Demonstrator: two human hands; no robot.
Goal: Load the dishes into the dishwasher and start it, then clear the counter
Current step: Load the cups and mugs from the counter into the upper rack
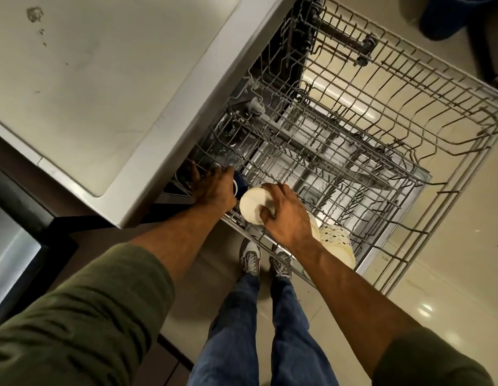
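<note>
Right hand (286, 215) grips a cream ceramic cup (253, 206) upside down at the near edge of the grey wire upper rack (464, 151). Left hand (214, 188) closes on a dark blue mug (240, 183) beside it. A patterned cream bowl (338, 243) sits nearby. Loading looks early: rack mostly bare, dishwasher unstarted, counter clearing pending.

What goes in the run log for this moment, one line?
loading | left hand: on dark blue mug | right hand: grip on cream bowl | rack: pulled out | patterned bowl: racked

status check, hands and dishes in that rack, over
Left hand on blue cup, right hand gripping cream cup in the rack. Patterned bowl beside right wrist. Nothing in the way.
</note>
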